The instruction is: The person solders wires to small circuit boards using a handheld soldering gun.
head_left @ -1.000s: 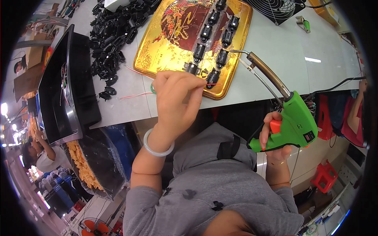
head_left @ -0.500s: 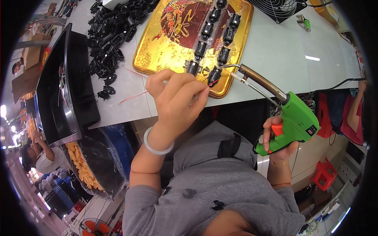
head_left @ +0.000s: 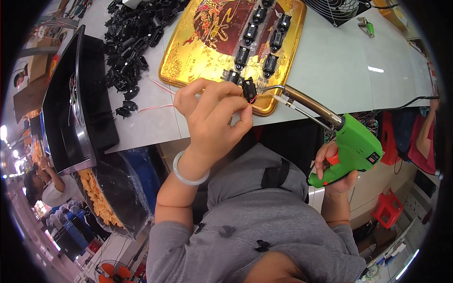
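Note:
My left hand (head_left: 214, 111), a pale bangle on its wrist, pinches a thin red wire (head_left: 253, 99) between thumb and fingers. The wire meets a small black plastic part (head_left: 249, 89), which sits tilted near the front edge of a gold tray (head_left: 177, 56). My right hand (head_left: 332, 172) grips a green soldering gun (head_left: 358, 144) by its handle, fingers at the orange trigger. The gun's bent tip reaches just right of that black part; whether they touch I cannot tell. Two rows of similar black parts (head_left: 242, 57) stand on the tray.
A heap of black parts (head_left: 132, 42) lies left of the tray, beside a deep black bin (head_left: 101, 94). Pale and red wires (head_left: 158, 108) lie on the table. A black fan (head_left: 332, 10) and a small green-handled tool (head_left: 368, 28) are at the back right.
The black part at the tray's front has shifted left and tilted, with the red wire at it. The soldering gun's tip has moved slightly left and down. Less of the orange trigger shows.

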Demonstrator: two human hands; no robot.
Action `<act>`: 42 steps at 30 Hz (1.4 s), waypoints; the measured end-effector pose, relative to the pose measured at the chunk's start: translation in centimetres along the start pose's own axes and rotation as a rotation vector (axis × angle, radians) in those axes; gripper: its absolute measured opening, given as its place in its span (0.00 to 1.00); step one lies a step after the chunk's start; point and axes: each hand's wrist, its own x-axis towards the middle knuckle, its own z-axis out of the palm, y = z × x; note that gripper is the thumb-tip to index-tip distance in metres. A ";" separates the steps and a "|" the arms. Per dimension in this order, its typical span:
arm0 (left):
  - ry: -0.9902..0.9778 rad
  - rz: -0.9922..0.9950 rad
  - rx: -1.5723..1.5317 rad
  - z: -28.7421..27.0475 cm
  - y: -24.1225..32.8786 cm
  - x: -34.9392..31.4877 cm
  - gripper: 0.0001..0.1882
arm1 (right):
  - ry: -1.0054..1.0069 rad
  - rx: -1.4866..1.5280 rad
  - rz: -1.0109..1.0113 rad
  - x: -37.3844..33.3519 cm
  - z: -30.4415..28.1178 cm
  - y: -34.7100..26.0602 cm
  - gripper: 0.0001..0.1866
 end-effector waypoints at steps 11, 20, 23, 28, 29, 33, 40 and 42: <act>-0.094 -0.065 -0.046 0.0 0.5 0.1 0.08 | -0.023 0.040 -0.039 0.4 -0.2 0.1 0.37; -0.107 -0.107 -0.121 0.1 0.0 0.2 0.07 | 0.000 0.021 -0.052 0.3 0.0 0.3 0.38; -0.125 -0.114 -0.140 0.0 -0.4 0.4 0.08 | -0.009 -0.002 -0.030 0.3 0.2 0.3 0.38; -0.132 -0.112 -0.186 0.1 -0.6 0.6 0.09 | -0.024 0.016 -0.043 0.3 0.0 0.7 0.36; -0.117 -0.110 -0.186 0.1 -0.6 0.6 0.09 | -0.024 0.016 -0.042 0.3 0.1 0.6 0.36; -0.101 -0.097 -0.159 0.3 -0.8 0.7 0.09 | -0.014 0.009 -0.037 0.5 0.2 0.5 0.36; -0.118 -0.059 -0.100 0.0 -0.7 0.8 0.08 | -0.042 0.022 -0.030 0.6 0.2 0.4 0.36; -0.116 -0.066 -0.147 0.0 -1.0 0.7 0.09 | -0.040 0.016 -0.019 0.7 0.3 0.3 0.36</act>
